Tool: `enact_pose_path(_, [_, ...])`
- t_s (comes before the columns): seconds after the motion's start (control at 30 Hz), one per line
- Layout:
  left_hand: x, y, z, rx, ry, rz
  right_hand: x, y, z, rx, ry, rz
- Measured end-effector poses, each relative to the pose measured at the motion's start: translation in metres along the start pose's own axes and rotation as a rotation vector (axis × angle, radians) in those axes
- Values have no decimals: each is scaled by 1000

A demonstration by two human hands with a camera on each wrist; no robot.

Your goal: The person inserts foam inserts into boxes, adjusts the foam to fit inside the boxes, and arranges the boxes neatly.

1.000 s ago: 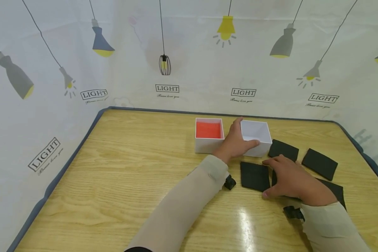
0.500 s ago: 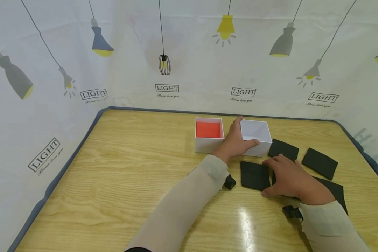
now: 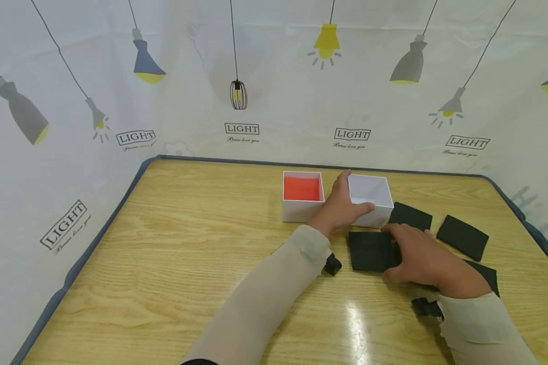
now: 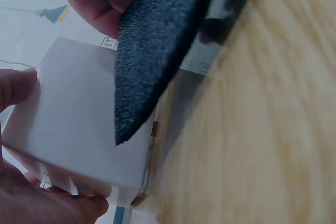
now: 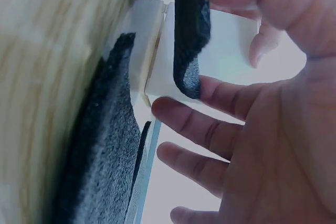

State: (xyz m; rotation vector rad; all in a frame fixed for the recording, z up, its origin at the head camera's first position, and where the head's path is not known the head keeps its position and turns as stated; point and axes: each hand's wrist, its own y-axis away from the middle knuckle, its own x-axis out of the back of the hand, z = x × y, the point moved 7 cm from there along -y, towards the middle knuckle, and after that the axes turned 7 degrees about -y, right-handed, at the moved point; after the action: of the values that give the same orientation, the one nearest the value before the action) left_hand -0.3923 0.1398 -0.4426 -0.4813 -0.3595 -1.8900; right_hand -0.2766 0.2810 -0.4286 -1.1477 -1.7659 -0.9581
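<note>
My left hand [image 3: 340, 208] grips the white open box [image 3: 375, 217], its thumb on the near wall and its fingers along the left side. In the left wrist view the thumb and fingers straddle the box [image 4: 84, 114]. My right hand [image 3: 417, 258] pinches a black foam pad [image 3: 372, 252] by its right edge, between thumb and forefinger. The pad [image 4: 157, 51] is tilted up off the wood in the left wrist view. Seen from the right wrist, the other fingers [image 5: 194, 169] are spread out below the pinched pad [image 5: 190, 35].
Left of the gripped box stands a second white box [image 3: 301, 212] with a red inside [image 3: 301, 188]. More black foam pads [image 3: 463, 237] lie flat on the wooden table [image 3: 187, 228], behind and right of my right hand. A printed cloth [image 3: 283, 101] rises along the back edge.
The foam pad, lying flat before, now has its near side tipped up in the right hand's pinch. The left hand and both boxes have stayed in place.
</note>
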Motion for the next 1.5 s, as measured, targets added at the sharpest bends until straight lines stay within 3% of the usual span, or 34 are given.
enact_pose_path(0.6, [1,1,0,9,6,2,3,0,4,31,-171,-38])
enact_pose_path(1.5, [1,0,0,-6,16,-5,11,5,9,40,-310,-91])
